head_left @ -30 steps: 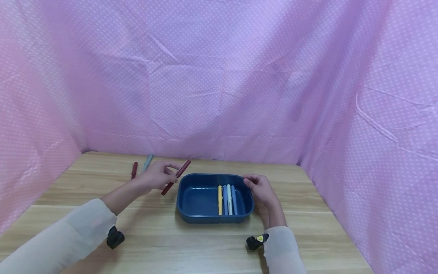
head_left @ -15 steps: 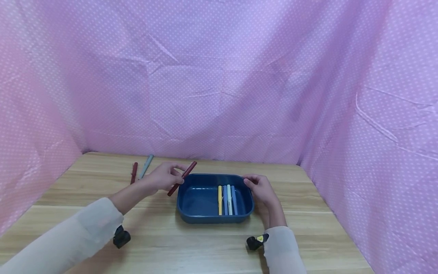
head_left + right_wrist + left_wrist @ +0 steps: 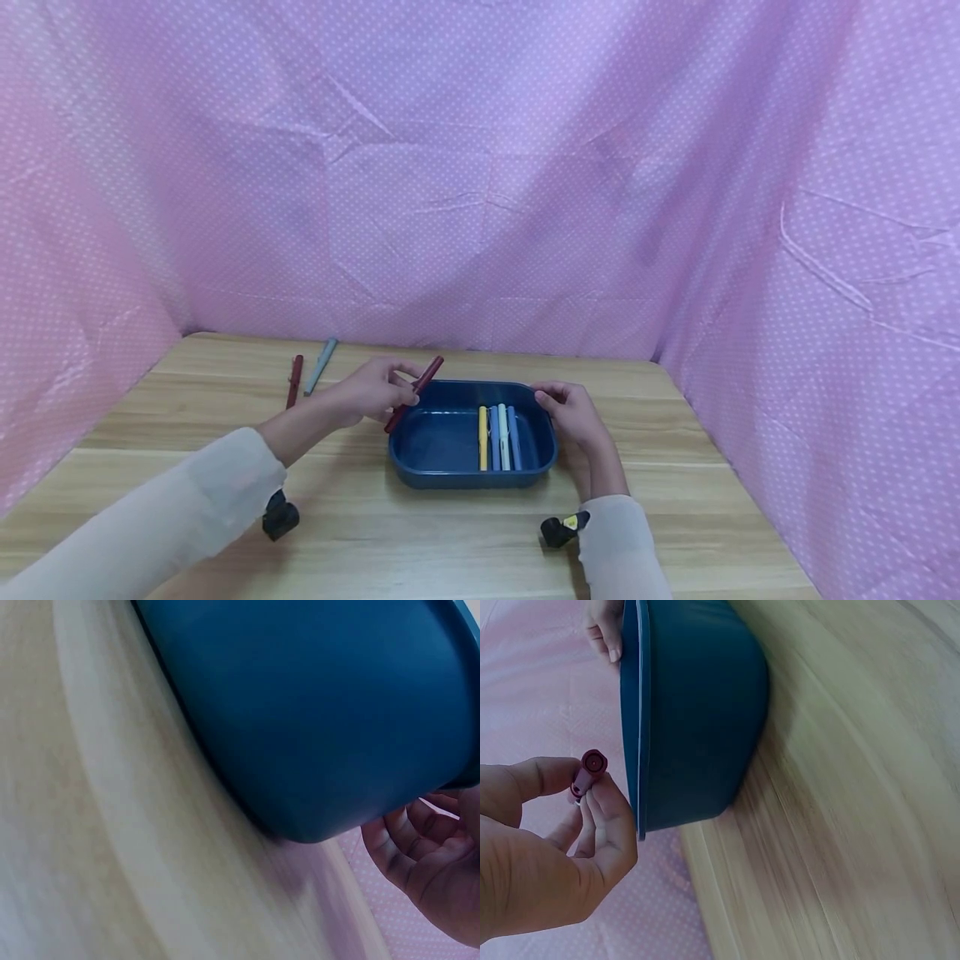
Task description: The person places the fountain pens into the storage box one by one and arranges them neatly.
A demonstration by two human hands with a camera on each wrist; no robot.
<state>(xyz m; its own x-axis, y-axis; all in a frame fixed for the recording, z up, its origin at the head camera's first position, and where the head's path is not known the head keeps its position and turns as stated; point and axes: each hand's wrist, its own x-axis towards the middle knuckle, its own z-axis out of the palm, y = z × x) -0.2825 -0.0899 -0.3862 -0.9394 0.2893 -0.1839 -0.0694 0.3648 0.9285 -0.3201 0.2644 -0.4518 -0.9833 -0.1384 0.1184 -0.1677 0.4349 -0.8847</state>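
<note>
In the head view my left hand [image 3: 375, 392] pinches a dark red pen [image 3: 428, 374] over the left rim of a blue rectangular box [image 3: 468, 479]. The pen slants, its upper end pointing away to the right. The left wrist view shows its round end [image 3: 593, 762] between thumb and fingers. My right hand [image 3: 576, 417] grips the box's far right corner, thumb at the rim; in the right wrist view its curled fingers [image 3: 405, 844] lie against the outer wall. Inside, a yellow pen [image 3: 483, 439], two blue pens [image 3: 515, 442] and a pale green pen [image 3: 503, 437] lie side by side.
Another dark red pen [image 3: 295, 380] and a grey-blue pen [image 3: 321, 367] lie on the wooden table [image 3: 420, 542] at the back left. A pink dotted cloth [image 3: 450, 208] hangs behind and at both sides. Black cameras [image 3: 281, 518] hang at both wrists.
My left hand has moved right with the dark red pen, from beside the box to over its left rim. The right hand and the box have stayed in place.
</note>
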